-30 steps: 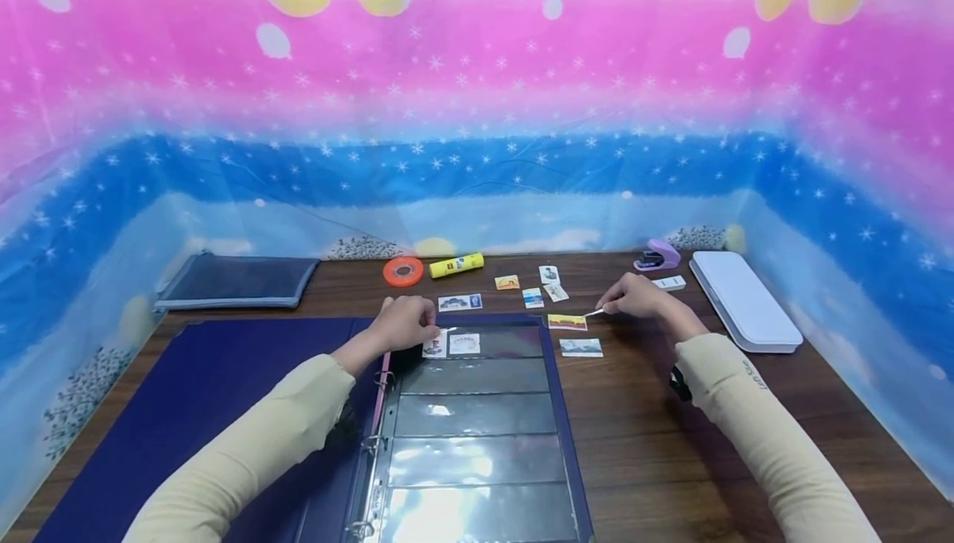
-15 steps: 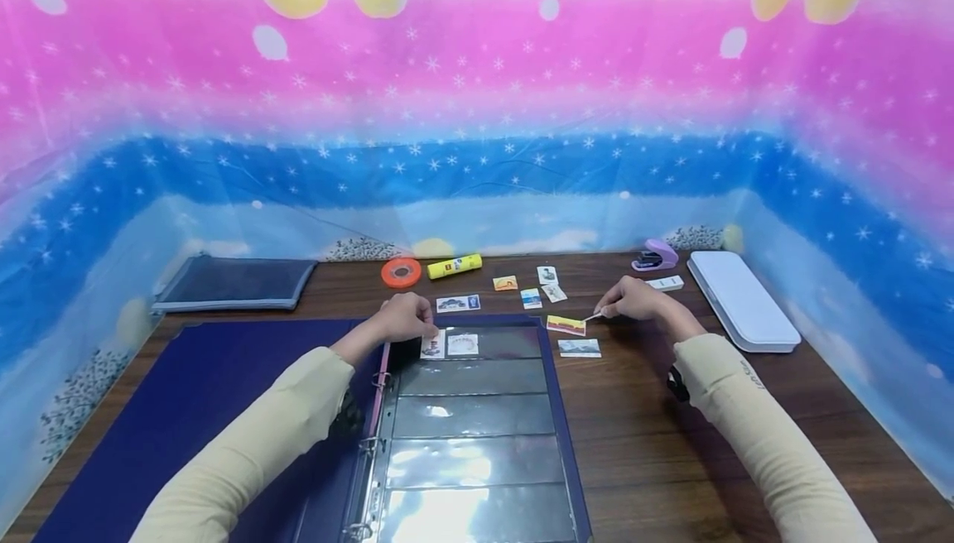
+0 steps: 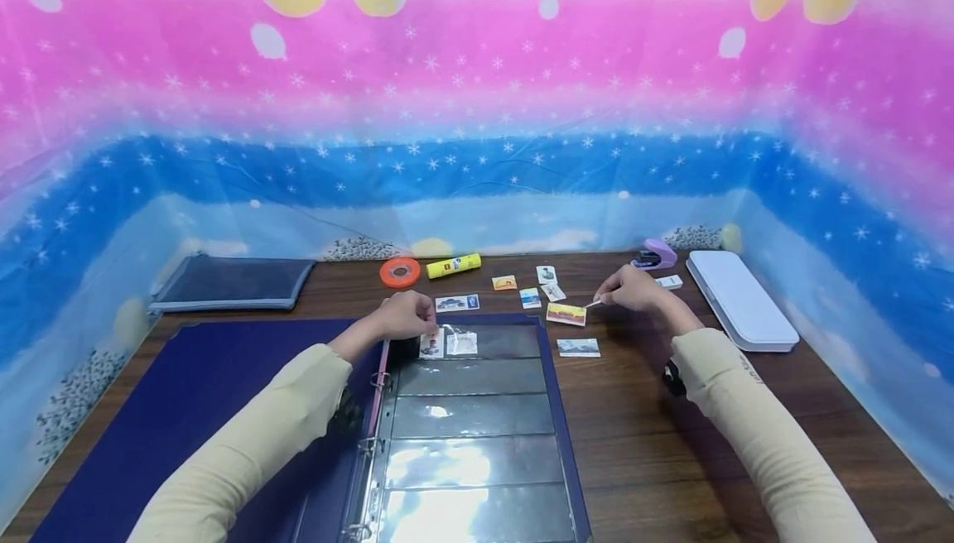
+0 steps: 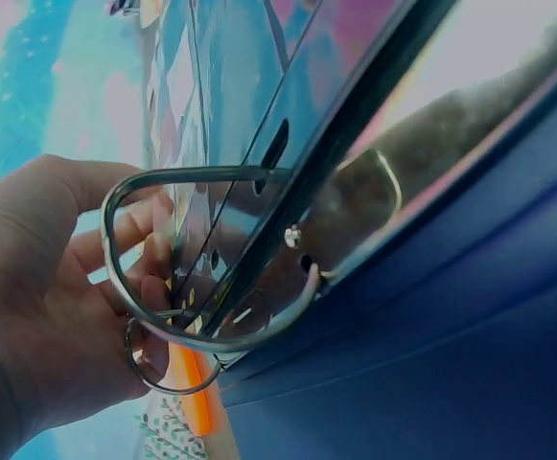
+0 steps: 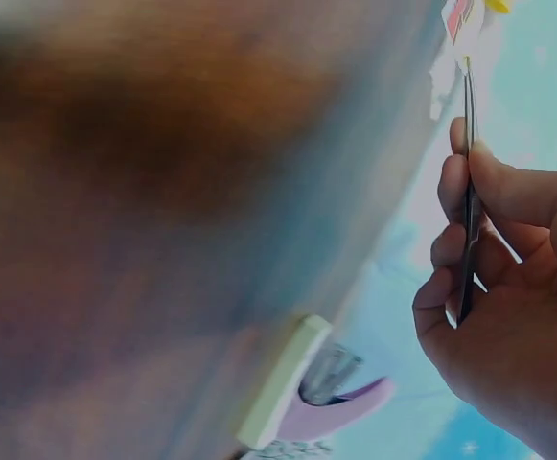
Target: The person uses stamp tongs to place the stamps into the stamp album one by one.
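Note:
My right hand pinches a pair of metal tweezers between thumb and fingers. Their tips grip the right edge of a yellow and red stamp, which looks slightly raised off the table. At the top of an open blue ring binder, my left hand pinches the upper edge of the clear pocket page. Two stamps sit in the top strip: a portrait stamp just below the left fingers and a pale stamp beside it. In the left wrist view, a metal ring partly hides those fingers.
Several loose stamps lie beyond and beside the binder, including a grey landscape stamp. Along the back are orange tape, a yellow glue stick and a purple stapler. A white case lies right, a mesh pouch left.
The tweezers and the yellow and red stamp have risen a little, its far edge tilting up, as my right hand moved slightly up and away. My left hand stays at the page's top edge.

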Available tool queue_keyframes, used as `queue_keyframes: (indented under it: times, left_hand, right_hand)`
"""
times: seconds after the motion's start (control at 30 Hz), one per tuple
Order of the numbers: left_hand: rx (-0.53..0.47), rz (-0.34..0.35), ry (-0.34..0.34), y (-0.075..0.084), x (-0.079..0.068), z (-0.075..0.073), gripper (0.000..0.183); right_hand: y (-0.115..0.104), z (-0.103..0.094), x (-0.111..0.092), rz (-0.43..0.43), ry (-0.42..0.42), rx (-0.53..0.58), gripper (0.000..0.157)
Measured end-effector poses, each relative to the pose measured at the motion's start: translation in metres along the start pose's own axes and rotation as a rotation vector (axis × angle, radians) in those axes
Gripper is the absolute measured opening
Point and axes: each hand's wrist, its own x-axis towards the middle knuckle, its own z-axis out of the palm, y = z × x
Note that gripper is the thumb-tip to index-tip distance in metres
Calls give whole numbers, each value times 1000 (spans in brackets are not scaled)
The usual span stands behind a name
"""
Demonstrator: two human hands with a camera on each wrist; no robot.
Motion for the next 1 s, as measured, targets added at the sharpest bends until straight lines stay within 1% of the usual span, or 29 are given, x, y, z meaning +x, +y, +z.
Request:
queue_keyframes:
  times: [0.17,0.23,0.3,0.47,0.6,0.77,0.9,1.0]
  left_hand:
    - [-25,18,-31,6,2,-1,22]
    - [-39,21,-40,8,4,0,23]
    - [-58,13,-48,10,7,2,23]
    - [-109,-3,-57,18,15,9,21]
    - [-130,6,-57,24,19,14,20]
    - [-176,5,-63,27,21,18,16]
    - [-220,-3,-69,28,21,19,14]
    - [-241,3,-66,27,21,19,14]
  right_hand:
    - [-18,-11,5,-40,48,3,21]
    - [-28,-12,9,-55,51,19,21]
    - [-41,-11,14,-85,54,13,21]
    - [-71,3,26,-137,49,6,21]
    - [-87,21,34,-152,24,14,22]
    - [-97,37,43,-152,-8,27,22]
    - [-99,44,45,-142,-31,17,20]
    - [-98,46,43,-156,-43,5,19]
